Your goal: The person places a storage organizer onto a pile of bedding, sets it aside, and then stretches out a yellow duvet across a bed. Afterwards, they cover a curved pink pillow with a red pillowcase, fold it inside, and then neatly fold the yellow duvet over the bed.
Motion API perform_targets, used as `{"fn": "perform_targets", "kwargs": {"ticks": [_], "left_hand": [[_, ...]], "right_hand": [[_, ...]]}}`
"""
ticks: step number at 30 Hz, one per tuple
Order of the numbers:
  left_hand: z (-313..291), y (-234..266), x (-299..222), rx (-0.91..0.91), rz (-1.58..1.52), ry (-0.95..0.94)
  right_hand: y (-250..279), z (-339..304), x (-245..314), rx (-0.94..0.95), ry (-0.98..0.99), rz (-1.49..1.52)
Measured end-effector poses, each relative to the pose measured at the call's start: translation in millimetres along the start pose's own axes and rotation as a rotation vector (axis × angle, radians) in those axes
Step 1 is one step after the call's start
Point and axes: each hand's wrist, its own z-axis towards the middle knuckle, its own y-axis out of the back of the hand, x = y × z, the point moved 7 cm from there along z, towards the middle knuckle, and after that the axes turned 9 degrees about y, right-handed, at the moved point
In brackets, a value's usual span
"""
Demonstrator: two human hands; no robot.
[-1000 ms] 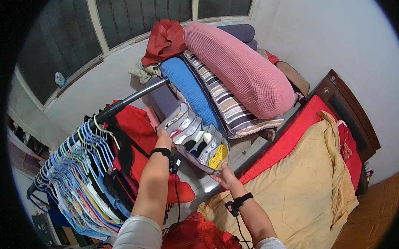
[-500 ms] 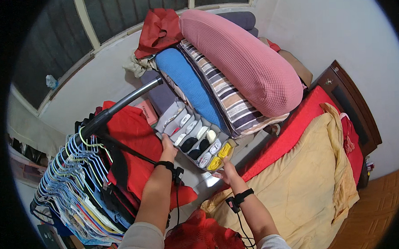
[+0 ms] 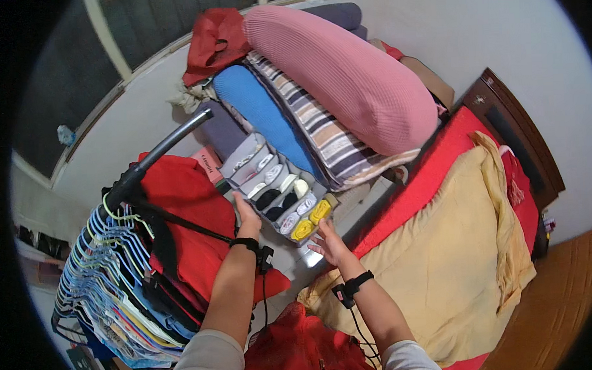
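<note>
Grey box (image 3: 245, 148) of rolled socks (image 3: 320, 211): frame centre | left hand (image 3: 247, 216): at box's left side, grip unclear | right hand (image 3: 331, 244): fingers spread, seemingly empty, by lower-right corner | risk: uneven support could tip socks out

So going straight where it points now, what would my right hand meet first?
Likely the grey organizer, by its yellow rolls; whether your right hand already touches it is unclear.

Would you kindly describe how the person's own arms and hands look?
The left hand, right hand and forearms are bare below pale sleeves. Black wrist straps each carry a small black box with a dark cable.
</note>
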Motion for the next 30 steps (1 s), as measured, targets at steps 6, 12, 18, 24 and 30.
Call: {"fn": "perform_targets", "kwargs": {"ticks": [6,12,18,24,30], "left_hand": [[0,28,57,-0.181,0.139,0.138],[-28,61,177,-0.334,0.252,0.348],[-49,100,291,-0.064,0.892,0.174],[-121,55,436,0.329,1.7,-0.178],[-91,37,462,0.439,1.716,-0.273]], "right_hand": [[64,-17,16,-0.058,0.022,0.094],[210,-71,3,-0.275,0.055,0.12],[346,-168,-58,-0.554,0.026,0.108],[453,-212,-115,-0.691,-0.021,-0.353],[424,-127,-123,-0.462,0.396,-0.889]]}}
